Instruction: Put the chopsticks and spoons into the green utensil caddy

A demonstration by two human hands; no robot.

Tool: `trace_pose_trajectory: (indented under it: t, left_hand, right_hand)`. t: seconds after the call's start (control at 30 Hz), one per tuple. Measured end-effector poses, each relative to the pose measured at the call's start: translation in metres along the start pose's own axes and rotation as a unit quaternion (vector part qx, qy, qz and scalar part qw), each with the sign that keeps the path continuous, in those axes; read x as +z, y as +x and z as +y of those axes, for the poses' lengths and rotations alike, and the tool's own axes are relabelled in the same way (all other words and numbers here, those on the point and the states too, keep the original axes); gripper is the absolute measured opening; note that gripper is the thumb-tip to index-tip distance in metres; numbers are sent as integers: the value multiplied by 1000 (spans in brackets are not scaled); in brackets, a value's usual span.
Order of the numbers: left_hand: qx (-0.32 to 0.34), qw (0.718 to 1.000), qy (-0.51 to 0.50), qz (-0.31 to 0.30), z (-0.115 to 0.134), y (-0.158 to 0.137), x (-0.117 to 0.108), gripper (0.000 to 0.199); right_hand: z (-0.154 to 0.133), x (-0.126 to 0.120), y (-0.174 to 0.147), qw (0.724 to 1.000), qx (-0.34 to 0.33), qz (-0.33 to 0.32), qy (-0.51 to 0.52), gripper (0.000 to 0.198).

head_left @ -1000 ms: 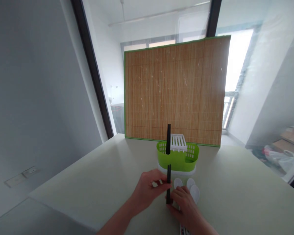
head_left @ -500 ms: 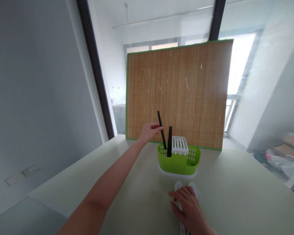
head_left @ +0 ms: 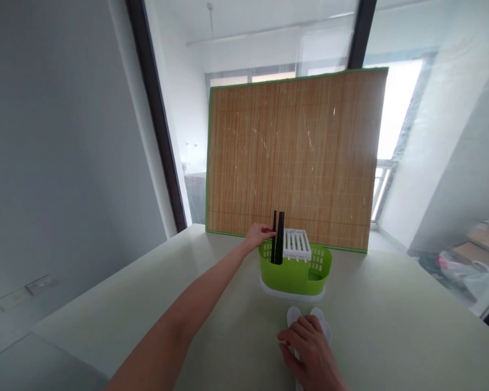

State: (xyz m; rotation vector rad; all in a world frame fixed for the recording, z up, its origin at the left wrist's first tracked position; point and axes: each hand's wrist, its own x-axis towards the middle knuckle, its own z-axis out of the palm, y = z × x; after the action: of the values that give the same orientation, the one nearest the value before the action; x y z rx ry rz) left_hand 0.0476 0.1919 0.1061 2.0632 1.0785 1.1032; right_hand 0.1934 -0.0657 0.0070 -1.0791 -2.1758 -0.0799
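My left hand is closed, pinching a pair of thin black chopsticks that stands nearly upright in the left compartment of a green cutlery basket. Right beside it, more black chopsticks stand bunched in the same compartment. A white slatted rack sits over the basket's middle. Nearer to me, my right hand rests palm down over several white spoons, its fingers curved and the thumb a little apart from them. The spoon bowls poke out past the fingers, while the handles are mostly hidden under the hand.
The basket stands on a white base on a pale table. Behind it, a bamboo mat with green edging leans upright against a glass partition. A grey wall is at the left; boxes and plastic bags lie beyond the table at the right.
My left hand has lowered the chopsticks deeper into the basket and turned them from tilted to nearly upright, close against the others. My right hand has stayed over the spoons, thumb and forefinger slightly closer.
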Motion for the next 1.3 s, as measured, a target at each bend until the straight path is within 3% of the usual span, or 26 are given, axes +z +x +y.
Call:
trace_pose_trajectory:
  t: [0.33,0.6,0.7,0.83,0.9,1.0,1.1,1.2,1.3]
  left_hand:
    - [-2,999,27,-23,-9,1,6,34]
    - [0,999,44,1,-4,0,5,29]
    - [1,997,51,57,4,-14,-7,34]
    - [43,970,9,239,14,-61,-22,29]
    - [62,955,-39,289,15,-91,-22,27]
    - [48,966,-79,240,15,-135,-6,25]
    - [28,992,-50,113,15,-166,22,24]
    - [16,1000,23,-12,14,-181,52,24]
    - [0,993,88,-75,13,-185,72,29]
  right_hand:
    - [1,2,-1,1000,3,-14,-4,11]
    - [9,10,-3,999,-33,27,-7,11]
    - [9,9,-1,998,-46,43,-8,10]
    - [9,5,-1,999,-23,33,-15,11]
    - [10,5,-2,999,-8,33,-23,11]
    - [16,9,-7,999,25,30,-37,10]
    - [23,14,-11,997,54,26,-38,11]
    - [26,17,-12,995,90,24,-31,11]
    - [25,16,-11,992,124,26,-29,12]
